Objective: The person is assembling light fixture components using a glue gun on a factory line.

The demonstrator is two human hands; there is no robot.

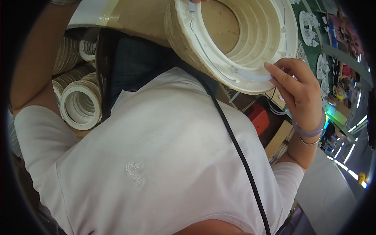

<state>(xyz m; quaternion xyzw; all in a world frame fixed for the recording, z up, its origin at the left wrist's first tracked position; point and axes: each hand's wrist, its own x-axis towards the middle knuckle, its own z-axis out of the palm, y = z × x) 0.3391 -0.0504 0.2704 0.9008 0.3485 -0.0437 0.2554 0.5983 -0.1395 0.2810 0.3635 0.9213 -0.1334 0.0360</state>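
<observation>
A stack of white plastic rings (pixel 213 64) with rough tan outer edges leans in front of my chest, its round opening showing tan board behind. Along the face of the top ring runs a thin wire or tube, and a translucent strip (pixel 254 76) lies on its near right part. The thumb and fingers of my right hand (pixel 295 84) pinch the strip's end at the rim. Only fingertips of my left hand (pixel 199 1) show at the top edge, against the ring's far side; the rest is out of the picture, so its grip is hidden.
More stacked white rings (pixel 80 107) lie in a box at the left. A cardboard sheet (pixel 137 19) spans the top. On the right are a red object (pixel 258 118) and a green surface bearing clear plastic parts (pixel 309 29). A black cable (pixel 239 147) crosses my shirt.
</observation>
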